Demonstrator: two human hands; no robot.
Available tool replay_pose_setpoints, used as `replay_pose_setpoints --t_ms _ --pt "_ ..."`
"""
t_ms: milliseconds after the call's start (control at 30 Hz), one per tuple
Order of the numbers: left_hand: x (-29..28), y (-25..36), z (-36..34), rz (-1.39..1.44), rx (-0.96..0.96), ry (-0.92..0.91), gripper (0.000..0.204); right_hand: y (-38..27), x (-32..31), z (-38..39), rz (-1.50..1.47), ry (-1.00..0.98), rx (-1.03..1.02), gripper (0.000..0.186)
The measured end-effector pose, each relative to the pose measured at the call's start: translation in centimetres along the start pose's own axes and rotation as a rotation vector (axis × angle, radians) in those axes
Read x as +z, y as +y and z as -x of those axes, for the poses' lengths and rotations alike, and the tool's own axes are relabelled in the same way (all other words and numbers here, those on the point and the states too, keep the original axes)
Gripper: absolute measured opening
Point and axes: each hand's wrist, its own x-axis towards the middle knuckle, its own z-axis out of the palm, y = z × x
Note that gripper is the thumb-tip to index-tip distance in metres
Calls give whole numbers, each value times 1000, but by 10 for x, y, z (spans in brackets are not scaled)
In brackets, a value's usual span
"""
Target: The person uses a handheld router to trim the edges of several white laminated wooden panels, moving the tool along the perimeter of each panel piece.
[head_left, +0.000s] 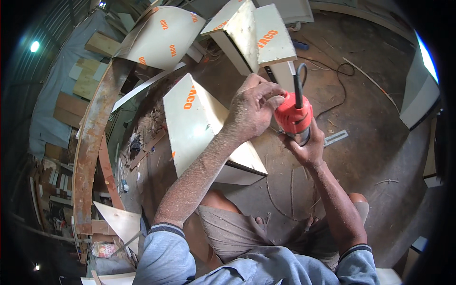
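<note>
From my distant seat, I see the right hand (309, 148) closed around the lower, metallic part of a red power tool (290, 113), which is held up above the floor (380, 161). The left hand (251, 110) has bent fingers at the tool's red top; I cannot tell if they grip it. A black cord (299, 88) leaves this top. Bold orange lettering repeats on the curved white sheet (161, 35) and marks the white box-like piece (183, 128) near the left forearm.
</note>
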Motion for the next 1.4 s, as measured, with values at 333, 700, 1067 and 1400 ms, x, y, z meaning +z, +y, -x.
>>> replay_pose_setpoints --t_ms 333,700,1067,1400 --pt "-5 -12 9 -191 11 81 29 4 9 6 -173 46 166 47" --pt "-112 -24 144 -438 -298 -162 72 119 -37 -12 64 682 589 59" --pt "-72 -57 207 -569 -231 123 53 219 -58 80 430 552 1322 94" --pt "-75 -50 202 -597 -267 -13 82 278 -54 130 497 530 1399 82"
